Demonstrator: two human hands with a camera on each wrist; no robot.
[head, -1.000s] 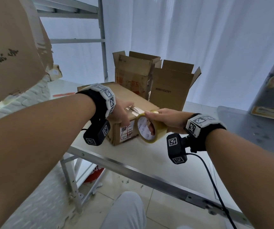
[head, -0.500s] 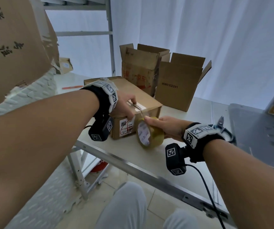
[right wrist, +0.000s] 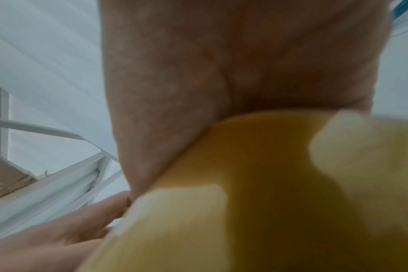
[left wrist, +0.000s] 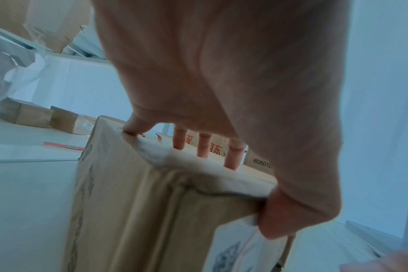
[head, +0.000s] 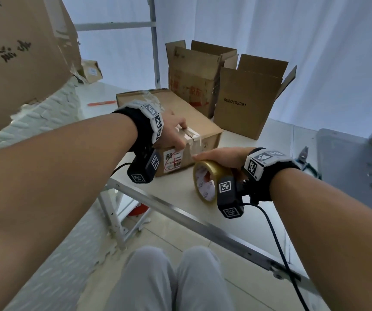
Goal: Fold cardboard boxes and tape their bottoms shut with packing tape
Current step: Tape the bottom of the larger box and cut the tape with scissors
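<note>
Head view: closed box [head: 180,122] in middle of frame, long side running up-left to down-right. Left hand [head: 171,131] curled over its near end, nearest. Right hand [head: 223,157] gripping tape roll [head: 205,180], just right of box.

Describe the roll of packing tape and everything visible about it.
The roll of packing tape is a yellowish-tan ring around a white core printed in red. It stands on edge, its open side facing the camera in the head view, just right of the closed cardboard box over the white table. The right hand grips it from above. The right wrist view shows it only as a yellow blur. Whether it touches the table is unclear.
</note>
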